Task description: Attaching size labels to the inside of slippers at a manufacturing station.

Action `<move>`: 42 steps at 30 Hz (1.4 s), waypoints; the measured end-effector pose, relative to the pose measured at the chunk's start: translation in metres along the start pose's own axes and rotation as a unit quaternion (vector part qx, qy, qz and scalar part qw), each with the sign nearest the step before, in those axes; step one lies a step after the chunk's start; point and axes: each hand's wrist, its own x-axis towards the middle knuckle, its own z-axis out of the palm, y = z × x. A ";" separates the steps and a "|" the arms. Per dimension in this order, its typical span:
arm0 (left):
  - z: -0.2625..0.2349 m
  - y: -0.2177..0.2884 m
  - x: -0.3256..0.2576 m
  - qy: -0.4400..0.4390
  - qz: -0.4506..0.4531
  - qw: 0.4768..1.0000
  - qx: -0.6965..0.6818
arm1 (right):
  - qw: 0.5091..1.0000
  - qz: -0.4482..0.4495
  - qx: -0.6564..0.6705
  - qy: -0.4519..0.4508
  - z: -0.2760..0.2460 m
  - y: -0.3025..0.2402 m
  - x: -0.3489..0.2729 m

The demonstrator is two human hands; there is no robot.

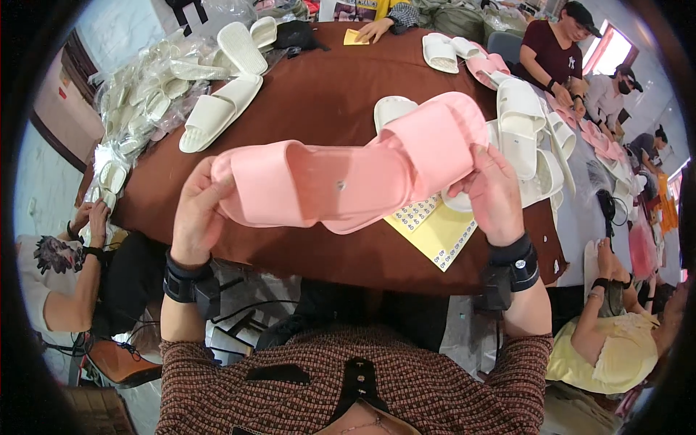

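Above the table I hold a pair of pink slide slippers [362, 177], laid end to end with their heels overlapping and their straps at opposite ends. My left hand [199, 206] is closed on the toe end of one slipper, thumb on top. At the other toe, my right hand [494, 190] pinches the second slipper's edge. A small pale mark shows on the overlapped sole. Beneath the right-hand slipper lies a yellow sheet of printed stickers [453, 243], partly covered. Behind the pair, a white slipper [392, 110] is partly hidden.
The brown-covered table [319, 87] carries a heap of bagged white slippers [148, 94] at left and stacked white slippers [522, 119] at right. A single white slide [221, 112] lies at far left. Across the table, another person's hand [374, 30] touches a yellow paper [355, 37]. Co-workers sit on both sides.
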 end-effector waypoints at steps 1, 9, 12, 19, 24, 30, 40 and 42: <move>-0.006 0.002 0.000 0.005 -0.005 1.000 -0.009 | 1.000 0.003 -0.009 0.025 -0.003 -0.001 0.002; -0.019 -0.003 0.004 0.009 -0.004 1.000 0.004 | 0.992 0.039 -0.099 0.064 0.005 0.004 0.025; -0.013 -0.005 0.014 0.033 -0.023 0.998 0.051 | 0.991 0.032 -0.127 0.018 0.015 0.014 0.038; -0.001 -0.011 0.074 -0.001 0.082 0.959 0.271 | 0.976 -0.050 -0.195 -0.081 0.052 0.043 0.091; -0.003 -0.035 0.075 0.025 0.148 0.883 0.445 | 0.890 -0.154 -0.421 -0.087 0.055 0.053 0.076; 0.020 -0.052 -0.015 0.006 0.208 0.856 0.474 | 0.879 -0.120 -0.430 -0.169 0.044 0.043 0.028; 0.054 -0.100 -0.072 0.004 0.255 0.810 0.528 | 0.904 -0.051 -0.355 -0.234 0.063 0.066 0.034; 0.054 -0.102 -0.073 0.012 0.254 0.804 0.538 | 0.901 -0.048 -0.360 -0.240 0.063 0.073 0.037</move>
